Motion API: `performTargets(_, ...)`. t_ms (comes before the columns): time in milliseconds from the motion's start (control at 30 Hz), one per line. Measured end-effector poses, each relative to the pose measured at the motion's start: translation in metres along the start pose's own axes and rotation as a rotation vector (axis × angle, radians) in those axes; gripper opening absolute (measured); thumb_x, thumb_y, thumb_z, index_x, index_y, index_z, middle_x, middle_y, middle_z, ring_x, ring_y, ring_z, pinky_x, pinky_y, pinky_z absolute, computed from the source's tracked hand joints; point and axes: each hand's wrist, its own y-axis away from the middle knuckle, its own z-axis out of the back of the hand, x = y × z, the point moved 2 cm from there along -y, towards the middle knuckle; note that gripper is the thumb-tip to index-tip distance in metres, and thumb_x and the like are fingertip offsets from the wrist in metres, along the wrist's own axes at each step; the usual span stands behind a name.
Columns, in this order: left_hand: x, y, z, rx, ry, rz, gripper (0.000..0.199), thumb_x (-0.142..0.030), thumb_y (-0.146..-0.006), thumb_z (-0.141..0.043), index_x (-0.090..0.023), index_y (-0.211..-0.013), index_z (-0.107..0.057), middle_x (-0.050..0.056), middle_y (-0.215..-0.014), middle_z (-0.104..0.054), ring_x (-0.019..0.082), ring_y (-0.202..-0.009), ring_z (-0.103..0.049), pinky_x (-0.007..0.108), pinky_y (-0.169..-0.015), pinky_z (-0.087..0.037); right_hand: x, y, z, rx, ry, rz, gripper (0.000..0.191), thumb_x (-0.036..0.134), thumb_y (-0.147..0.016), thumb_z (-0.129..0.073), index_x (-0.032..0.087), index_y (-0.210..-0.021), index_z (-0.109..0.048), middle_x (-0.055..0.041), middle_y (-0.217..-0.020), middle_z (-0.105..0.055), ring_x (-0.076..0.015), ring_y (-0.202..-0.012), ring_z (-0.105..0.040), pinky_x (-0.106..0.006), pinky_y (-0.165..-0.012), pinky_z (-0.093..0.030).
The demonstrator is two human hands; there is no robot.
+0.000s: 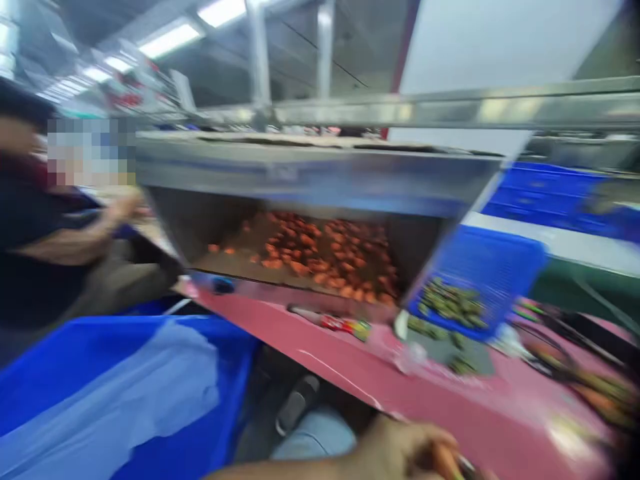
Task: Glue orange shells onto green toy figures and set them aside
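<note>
Our left hand (395,453) sits at the bottom edge of the view, closed with the fingers curled around an orange stick-shaped piece (444,463), too blurred to identify. That piece lies just past the near edge of the pink table (480,407). Our right hand does not show, so we cannot tell its state

Ahead of us, a stainless steel hopper (310,177) stands over the table, tilted in the view, with a heap of orange pieces (310,253) inside it. Just right of the hopper, a blue plastic basket (485,273) holds green pieces (453,303), and more green pieces (435,333) lie on a grey patch of the table beside it. A red and yellow packet (345,323) lies on the table near the hopper's lower lip, and a small blue object (223,285) sits further left

To our left, a co-worker in a dark top (40,253) reaches an arm (65,247) toward the far side of the hopper. Below us is a blue bin (115,387) with a pale liner (120,393), and blue crates (550,197) stand at the far right
</note>
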Motion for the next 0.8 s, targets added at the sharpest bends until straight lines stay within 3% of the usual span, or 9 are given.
performTargets(100, 0.005, -0.023, 0.002, 0.042, -0.007, 0.051, 0.035, -0.019, -0.074, -0.051, -0.014, -0.109, -0.050, 0.009, -0.102, -0.059, 0.021, -0.091, -0.056, 0.035, -0.082, -0.043, -0.012, 0.054, 0.035, -0.086, 0.082, -0.134, 0.036, 0.047, -0.085, -0.028, 0.019, -0.078, -0.050, -0.0062, -0.070, -0.053, -0.0188, -0.065, -0.050, -0.031, -0.054, -0.038)
performTargets(167, 0.004, -0.033, 0.004, 0.077, -0.040, 0.030, 0.035, -0.015, -0.075, -0.048, -0.016, -0.110, -0.049, 0.007, -0.105, -0.058, 0.018, -0.094, -0.055, 0.030, -0.083, -0.044, -0.007, 0.065, 0.051, -0.173, 0.160, -0.082, 0.038, 0.044, -0.087, -0.020, 0.017, -0.077, -0.046, -0.0057, -0.068, -0.052, -0.0174, -0.061, -0.047, -0.029, -0.053, -0.033)
performTargets(267, -0.002, -0.039, 0.004, 0.127, -0.099, -0.018, 0.035, -0.016, -0.077, -0.047, -0.020, -0.111, -0.048, 0.006, -0.108, -0.058, 0.017, -0.096, -0.055, 0.027, -0.082, -0.046, 0.000, 0.061, 0.063, -0.199, 0.225, -0.045, 0.036, 0.043, -0.088, -0.021, 0.017, -0.073, -0.042, -0.0026, -0.064, -0.047, -0.0140, -0.056, -0.042, -0.025, -0.050, -0.026)
performTargets(467, -0.002, -0.036, 0.003, 0.149, -0.361, -0.175, 0.040, -0.014, -0.076, -0.050, -0.026, -0.114, -0.045, 0.002, -0.107, -0.060, 0.016, -0.094, -0.057, 0.023, -0.079, -0.047, 0.008, 0.062, 0.068, -0.241, 0.246, 0.002, 0.040, 0.042, -0.088, -0.019, 0.015, -0.072, -0.043, -0.0033, -0.065, -0.046, -0.0138, -0.057, -0.040, -0.026, -0.051, -0.026)
performTargets(600, 0.000, -0.032, 0.006, 0.162, -0.418, -0.255, 0.046, -0.010, -0.075, -0.050, -0.029, -0.116, -0.042, 0.001, -0.111, -0.058, 0.016, -0.098, -0.055, 0.023, -0.083, -0.045, 0.012, 0.066, 0.069, -0.240, 0.274, 0.056, 0.037, 0.039, -0.088, -0.024, 0.014, -0.072, -0.046, -0.0048, -0.065, -0.048, -0.0146, -0.058, -0.041, -0.027, -0.052, -0.028)
performTargets(800, -0.001, -0.028, 0.005, 0.157, -0.355, -0.172, 0.042, -0.013, -0.076, -0.051, -0.027, -0.114, -0.045, 0.002, -0.111, -0.058, 0.016, -0.096, -0.056, 0.023, -0.079, -0.048, 0.010, 0.066, 0.066, -0.241, 0.232, 0.040, 0.036, 0.039, -0.087, -0.024, 0.014, -0.073, -0.046, -0.0047, -0.066, -0.049, -0.0146, -0.058, -0.042, -0.026, -0.053, -0.029)
